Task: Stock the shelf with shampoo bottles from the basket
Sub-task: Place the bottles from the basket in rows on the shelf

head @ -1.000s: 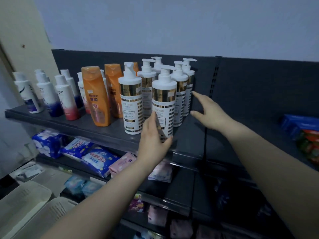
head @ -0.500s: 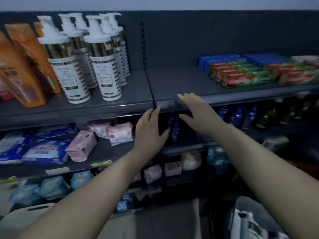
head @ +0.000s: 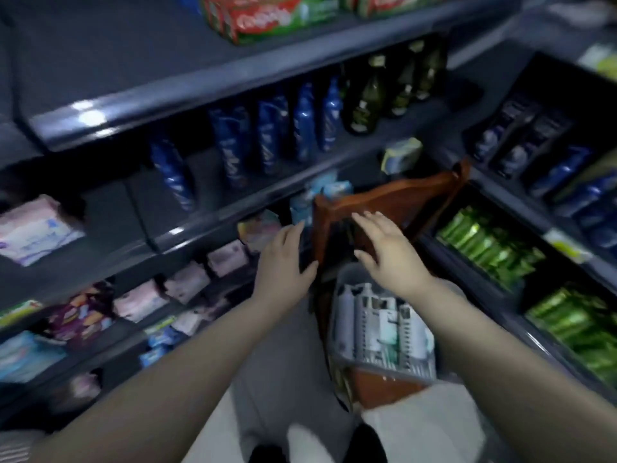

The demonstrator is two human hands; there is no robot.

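**Hands brought down from the shelf to the basket, nothing gripped yet**

A second ago both hands were held up at the row of white pump bottles on the upper shelf; half a second ago they were passing the front edge of the dark grey metal shelf [head: 133, 108]. Now the view has been swung down and to the right. The stocked row is no longer in sight.

The left hand [head: 283, 259] and the right hand [head: 384, 248] are both seen empty, with the fingers straight and slightly spread. The right hand is held above the far end of the pale grey slotted plastic basket [head: 394, 370]. The left hand is held just to the left of it, in front of the reddish-brown wooden chair [head: 394, 198]. Whether the chair is touched cannot be told through the blur.

The basket appears to be set on the chair seat, below the shelves. Several white shampoo bottles [head: 387, 304] are seen standing in it, close together.

One placement is judged finished and a new fetch begun. Stock is plainly left in the basket, so the task is not yet done. A reach down into the basket is expected next, with one bottle to be gripped and lifted out from between its neighbours.
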